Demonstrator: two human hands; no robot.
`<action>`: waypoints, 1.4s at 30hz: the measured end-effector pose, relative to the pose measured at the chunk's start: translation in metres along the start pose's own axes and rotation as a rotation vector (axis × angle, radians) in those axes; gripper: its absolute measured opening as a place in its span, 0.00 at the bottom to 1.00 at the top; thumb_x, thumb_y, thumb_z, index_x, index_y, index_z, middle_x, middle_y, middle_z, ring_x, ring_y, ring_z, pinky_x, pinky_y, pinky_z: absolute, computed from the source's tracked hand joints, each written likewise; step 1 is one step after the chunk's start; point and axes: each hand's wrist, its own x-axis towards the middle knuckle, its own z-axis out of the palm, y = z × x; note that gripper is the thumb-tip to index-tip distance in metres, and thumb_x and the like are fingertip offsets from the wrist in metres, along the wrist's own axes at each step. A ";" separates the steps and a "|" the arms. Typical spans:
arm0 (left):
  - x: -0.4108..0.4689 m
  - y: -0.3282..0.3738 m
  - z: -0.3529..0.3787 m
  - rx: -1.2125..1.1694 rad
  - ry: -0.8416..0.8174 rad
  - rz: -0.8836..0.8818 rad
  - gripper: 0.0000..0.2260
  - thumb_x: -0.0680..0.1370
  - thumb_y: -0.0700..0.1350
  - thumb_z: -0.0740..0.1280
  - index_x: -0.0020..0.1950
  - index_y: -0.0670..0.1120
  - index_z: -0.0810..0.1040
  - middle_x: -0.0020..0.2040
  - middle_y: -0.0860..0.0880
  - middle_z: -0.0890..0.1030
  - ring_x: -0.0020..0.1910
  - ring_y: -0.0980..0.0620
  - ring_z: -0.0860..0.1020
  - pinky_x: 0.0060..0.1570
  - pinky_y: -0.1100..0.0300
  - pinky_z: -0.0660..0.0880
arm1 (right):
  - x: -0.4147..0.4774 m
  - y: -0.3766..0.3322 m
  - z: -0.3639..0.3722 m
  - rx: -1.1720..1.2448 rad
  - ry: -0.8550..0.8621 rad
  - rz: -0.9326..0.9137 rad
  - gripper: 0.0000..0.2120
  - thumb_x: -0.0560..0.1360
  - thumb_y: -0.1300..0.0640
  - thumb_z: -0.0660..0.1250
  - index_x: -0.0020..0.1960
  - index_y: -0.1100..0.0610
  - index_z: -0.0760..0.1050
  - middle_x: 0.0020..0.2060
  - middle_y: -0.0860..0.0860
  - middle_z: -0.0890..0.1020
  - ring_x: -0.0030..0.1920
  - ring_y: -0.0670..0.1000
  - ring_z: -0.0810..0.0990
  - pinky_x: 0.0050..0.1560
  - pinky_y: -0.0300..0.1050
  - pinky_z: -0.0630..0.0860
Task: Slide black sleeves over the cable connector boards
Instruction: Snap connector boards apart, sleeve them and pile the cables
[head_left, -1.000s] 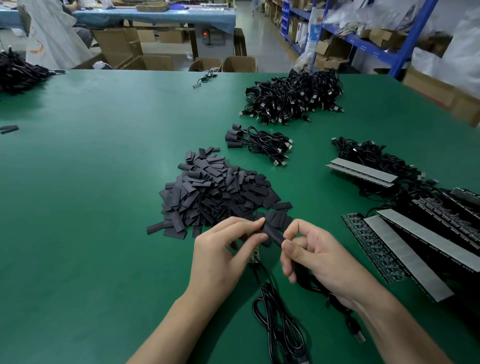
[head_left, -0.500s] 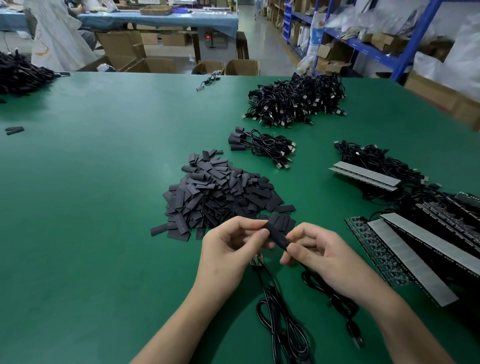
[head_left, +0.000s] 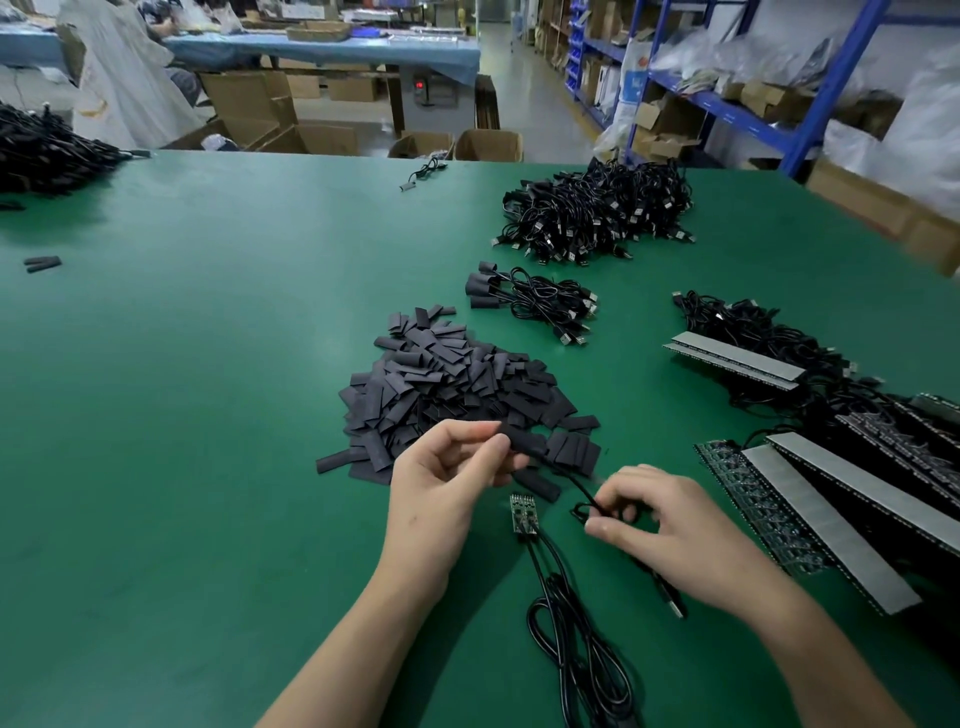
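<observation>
On green table w/ blue shelving behind, left hand pinches black sleeve, right hand pinches its cable.

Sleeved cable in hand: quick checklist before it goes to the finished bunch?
1. Board fully covered: the left hand pinches the black sleeve, and its fingers hide one end. Cannot tell.
2. Cable controlled: the right hand pinches the cable running from the sleeve. Ok.
3. Drop spot visible: the finished bunch lies beyond the sleeve pile. Ok.
4. Next piece ready: the bare board lies uncovered between the hands. Ok.
5. Sleeve stock: the pile holds plenty. Ok.
</observation>
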 end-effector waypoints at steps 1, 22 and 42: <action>0.001 -0.001 -0.002 0.074 -0.019 0.017 0.05 0.79 0.39 0.72 0.49 0.49 0.85 0.45 0.44 0.87 0.46 0.48 0.87 0.43 0.64 0.79 | 0.000 0.000 -0.001 0.020 0.026 0.014 0.05 0.75 0.47 0.74 0.42 0.45 0.80 0.42 0.40 0.80 0.42 0.45 0.77 0.43 0.38 0.72; -0.002 -0.008 -0.010 1.190 -0.294 0.235 0.10 0.76 0.59 0.65 0.55 0.60 0.75 0.50 0.63 0.75 0.52 0.63 0.72 0.46 0.68 0.69 | 0.226 -0.062 -0.089 -0.423 0.412 0.098 0.17 0.82 0.44 0.67 0.67 0.50 0.77 0.59 0.53 0.81 0.56 0.57 0.81 0.52 0.52 0.79; 0.003 -0.002 -0.005 0.351 -0.271 -0.130 0.02 0.75 0.41 0.77 0.47 0.44 0.86 0.36 0.53 0.83 0.37 0.58 0.79 0.41 0.68 0.74 | 0.009 -0.033 0.035 0.541 0.143 0.048 0.08 0.77 0.59 0.74 0.45 0.46 0.82 0.36 0.45 0.84 0.38 0.41 0.81 0.45 0.37 0.78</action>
